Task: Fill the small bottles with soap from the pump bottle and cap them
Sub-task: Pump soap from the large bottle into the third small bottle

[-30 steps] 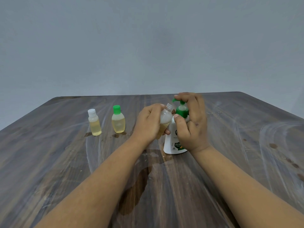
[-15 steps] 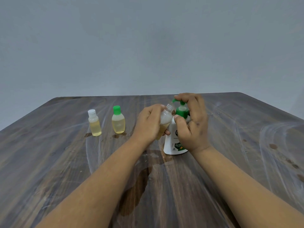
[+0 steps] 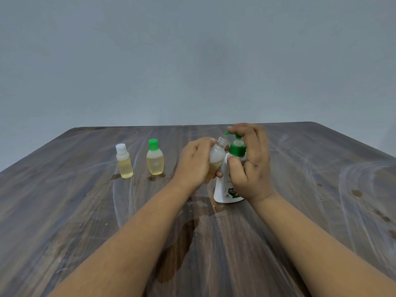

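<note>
We hold an uncapped small bottle [image 3: 215, 161] in the left hand [image 3: 196, 162], tilted, its open neck just under the green spout of the pump bottle [image 3: 227, 185]; left grip is curled round the small bottle's body, amber soap filling its lower part; the right hand [image 3: 249, 166] sits over the pump bottle, fingers curled on the green pump head [image 3: 237, 146], thumb pressed against the white body below the collar; the pump bottle stands upright on the counter [image 3: 321, 200], about centre, a little right of the midline; to the left, well apart from the hands, two filled bottles stand upright side by side, close but not touching: a white-capped bottle [image 3: 124, 161] further left, a green-capped bottle [image 3: 155, 158] nearer the hands; small wet marks at both their bases; a dark wet patch [image 3: 177, 251] spreads on the wood between our forearms; the far edge of the counter runs behind the hands with bare wood in between; its left and right edges slant outward toward us; wide open surface to the right of the pump bottle, streaked with pale smears, a few dark spots near the right edge; a plain grey wall [image 3: 192, 61] beyond
</note>
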Demonstrator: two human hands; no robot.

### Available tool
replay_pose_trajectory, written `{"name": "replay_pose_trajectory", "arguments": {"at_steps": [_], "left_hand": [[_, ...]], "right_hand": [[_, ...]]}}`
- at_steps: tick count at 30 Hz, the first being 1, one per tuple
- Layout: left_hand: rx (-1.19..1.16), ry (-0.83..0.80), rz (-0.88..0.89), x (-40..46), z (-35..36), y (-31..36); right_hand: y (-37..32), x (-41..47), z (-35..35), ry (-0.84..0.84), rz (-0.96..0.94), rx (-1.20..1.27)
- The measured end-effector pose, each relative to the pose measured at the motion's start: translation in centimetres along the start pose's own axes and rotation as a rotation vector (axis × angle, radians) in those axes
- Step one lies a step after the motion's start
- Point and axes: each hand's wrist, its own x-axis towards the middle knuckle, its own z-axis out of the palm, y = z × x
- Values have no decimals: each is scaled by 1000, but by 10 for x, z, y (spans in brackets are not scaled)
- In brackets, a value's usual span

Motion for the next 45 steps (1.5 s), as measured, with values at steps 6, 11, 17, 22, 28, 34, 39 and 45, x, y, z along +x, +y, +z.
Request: {"name": "replay_pose_trajectory", "arguments": {"at_steps": [6, 11, 17, 22, 28, 34, 39, 45], "left_hand": [[5, -4, 0, 0, -1, -1], [-6, 3, -4, -1, 0, 0], [4, 8, -6, -1, 0, 2], [-14, -1, -12, -2, 0, 1], [-38, 1, -13, -1, 1, 2], [-20, -12, -13, 0, 0, 0], [0, -16, -2, 0, -1, -1], [11, -12, 2, 1, -1, -2]], "right_hand": [[0, 4, 3, 71, 38, -6], [0, -1, 0, 1, 5, -13], [1, 0, 2, 26, 24, -7], [3, 4, 3, 76, 41, -11], [0, -1, 0, -8, 1, -23], [3, 2, 3, 68, 12, -12], [1, 2, 2, 66, 7, -4], [0, 0, -1, 29, -26, 3]]}}
